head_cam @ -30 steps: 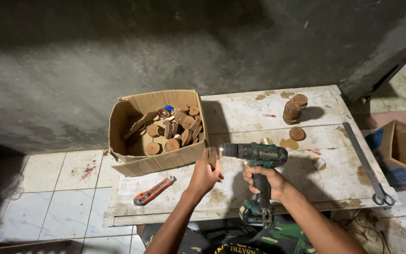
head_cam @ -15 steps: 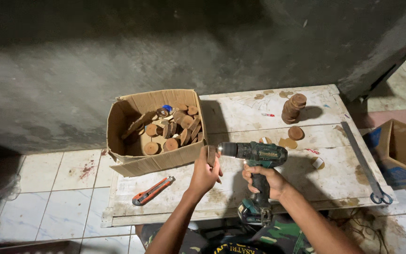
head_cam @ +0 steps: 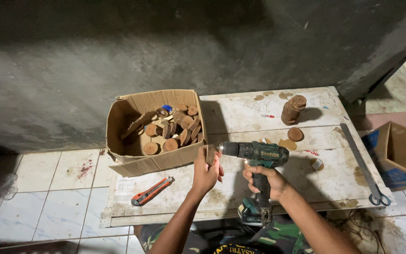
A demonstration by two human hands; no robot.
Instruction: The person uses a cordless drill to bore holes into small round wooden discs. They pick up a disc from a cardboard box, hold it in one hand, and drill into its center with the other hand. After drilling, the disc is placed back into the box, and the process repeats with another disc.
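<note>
- Fingers [head_cam: 211,165] of my left hand [head_cam: 206,173] pinch a wooden disc [head_cam: 210,154] edge-up above the bench's [head_cam: 240,113] near edge.
- Right hand [head_cam: 265,181] wraps the cordless drill [head_cam: 255,160], bit against the disc's face.
- I'd judge a level drill and firm pinch matter most.
- Cardboard box [head_cam: 132,157] of discs sits at the left edge; a disc stack [head_cam: 292,109] stands toward the far right corner.

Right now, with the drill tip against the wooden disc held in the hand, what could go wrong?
The left hand holds the wooden disc in mid-air against the tip of the cordless drill gripped by the right hand. The bit may break through into fingers, or spin the unclamped disc loose. Dim lighting makes aiming harder.
</note>
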